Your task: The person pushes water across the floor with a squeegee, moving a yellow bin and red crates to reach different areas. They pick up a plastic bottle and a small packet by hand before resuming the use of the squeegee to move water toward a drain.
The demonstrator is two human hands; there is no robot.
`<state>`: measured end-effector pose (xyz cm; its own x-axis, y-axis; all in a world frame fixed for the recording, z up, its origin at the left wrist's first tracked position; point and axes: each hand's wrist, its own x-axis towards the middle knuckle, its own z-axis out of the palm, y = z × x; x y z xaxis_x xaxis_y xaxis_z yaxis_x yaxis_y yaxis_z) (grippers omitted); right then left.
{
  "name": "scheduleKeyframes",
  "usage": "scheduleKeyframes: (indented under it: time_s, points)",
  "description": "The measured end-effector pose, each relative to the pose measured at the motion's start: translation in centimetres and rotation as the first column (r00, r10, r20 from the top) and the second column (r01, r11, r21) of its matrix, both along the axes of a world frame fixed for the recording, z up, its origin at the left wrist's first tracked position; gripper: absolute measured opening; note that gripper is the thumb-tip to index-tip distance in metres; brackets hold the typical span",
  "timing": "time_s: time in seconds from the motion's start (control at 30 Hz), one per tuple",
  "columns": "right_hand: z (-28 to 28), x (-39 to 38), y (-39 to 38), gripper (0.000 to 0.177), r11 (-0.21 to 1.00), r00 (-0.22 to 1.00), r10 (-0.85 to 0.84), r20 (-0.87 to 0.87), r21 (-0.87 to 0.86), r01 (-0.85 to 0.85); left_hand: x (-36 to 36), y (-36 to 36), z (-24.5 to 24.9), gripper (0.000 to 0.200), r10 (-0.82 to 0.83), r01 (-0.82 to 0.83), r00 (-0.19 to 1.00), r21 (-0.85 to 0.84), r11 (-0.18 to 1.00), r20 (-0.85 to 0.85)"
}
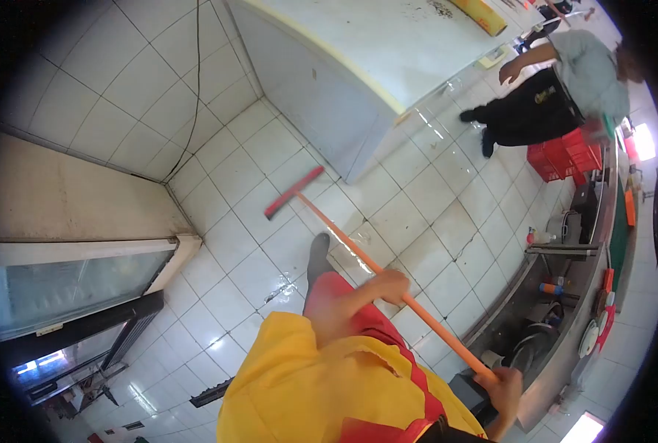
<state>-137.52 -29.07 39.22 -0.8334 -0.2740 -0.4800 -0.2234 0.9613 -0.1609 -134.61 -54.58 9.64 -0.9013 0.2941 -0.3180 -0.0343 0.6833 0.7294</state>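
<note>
A floor squeegee has a long orange handle (344, 240) and a narrow red head (294, 193) lying on the wet white tiles. My left hand (389, 286) is closed around the middle of the handle. Nearer its upper end, my right hand (503, 390) wraps around the same handle, low on the right. The handle slants from my right side down to the head, ahead and to the left. My boot (319, 257) stands on the floor just behind the squeegee head.
A white counter (329, 81) juts out ahead. A glass-fronted cabinet (78, 277) stands at left. Along the right runs a metal counter (565, 340) with pans on its shelf. Another person (565, 85) stands near red crates (565, 155). The floor tiles (432, 221) are wet.
</note>
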Motion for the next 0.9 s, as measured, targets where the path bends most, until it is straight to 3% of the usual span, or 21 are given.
scheduleKeyframes:
  time_s: [0.07, 0.13, 0.23, 0.27, 0.3, 0.37, 0.47, 0.57, 0.6, 0.67, 0.73, 0.77, 0.8, 0.9]
  points:
    - [-4.8, -0.7, -3.1, 0.028, 0.996, 0.995, -0.028, 0.094, -0.085, 0.036, 1.0, -6.8, -1.0, 0.017, -0.036, 0.039, 0.999, -0.111, 0.993, 0.024]
    - [-8.3, -1.0, -9.5, 0.031, 0.978, 0.986, 0.093, 0.142, -0.199, -0.063, 2.1, -13.9, -5.0, 0.012, 0.104, -0.085, 0.993, -0.259, 0.962, 0.058]
    - [-14.1, -1.4, -19.8, 0.032, 0.942, 0.975, 0.165, 0.152, -0.316, -0.11, 3.2, -26.7, -9.9, 0.009, 0.17, -0.206, 0.978, -0.44, 0.874, -0.121]
    - [-16.1, -1.5, -23.5, 0.032, 0.875, 0.963, 0.242, 0.118, -0.455, -0.165, 3.0, -30.6, -10.3, 0.007, 0.221, -0.255, 0.967, -0.505, 0.825, -0.128]
    - [-18.1, -1.8, -27.3, 0.032, 0.904, 0.941, 0.234, 0.244, -0.411, -0.118, 2.9, -34.3, -11.6, 0.008, 0.219, -0.248, 0.968, -0.6, 0.761, -0.123]
    - [-20.9, -1.3, -34.3, 0.033, 0.828, 0.929, 0.317, 0.189, -0.534, -0.174, 3.4, -40.6, -13.9, 0.009, 0.279, -0.319, 0.945, -0.666, 0.675, -0.169]
    - [-22.4, -0.1, -39.3, 0.034, 0.856, 0.915, 0.293, 0.276, -0.502, -0.123, 4.1, -45.5, -18.4, 0.01, 0.235, -0.246, 0.965, -0.712, 0.658, -0.116]
    - [-22.5, -1.0, -36.5, 0.035, 0.901, 0.919, 0.2, 0.34, -0.431, -0.037, 2.5, -42.6, -17.7, 0.009, 0.12, -0.105, 0.992, -0.71, 0.696, -0.03]
    - [-23.8, -1.3, -34.0, 0.034, 0.885, 0.935, 0.273, 0.226, -0.441, -0.152, 1.9, -40.5, -18.1, 0.009, 0.176, -0.146, 0.984, -0.702, 0.697, -0.03]
    - [-22.8, -1.8, -29.7, 0.033, 0.932, 0.94, 0.237, 0.245, -0.33, -0.149, 1.1, -36.3, -16.8, 0.008, 0.095, -0.124, 0.992, -0.589, 0.799, -0.08]
    - [-19.7, -1.3, -25.3, 0.032, 0.939, 0.957, 0.215, 0.196, -0.312, -0.147, 0.3, -31.3, -15.2, 0.011, 0.092, -0.116, 0.993, -0.398, 0.91, -0.08]
    - [-17.6, -1.3, -23.3, 0.031, 0.982, 0.943, 0.096, 0.319, -0.185, -0.037, -0.1, -28.5, -14.8, 0.012, 0.101, -0.104, 0.995, -0.299, 0.949, -0.026]
    - [-15.3, -1.1, -21.7, 0.03, 0.963, 0.971, 0.149, 0.189, -0.249, -0.099, -0.5, -25.8, -14.1, 0.013, 0.042, -0.032, 0.999, -0.292, 0.956, 0.026]
    - [-8.1, -1.3, -16.2, 0.028, 0.999, 0.97, -0.021, 0.242, -0.022, 0.027, -1.6, -19.1, -6.9, 0.013, -0.092, 0.099, 0.992, -0.098, 0.99, 0.081]
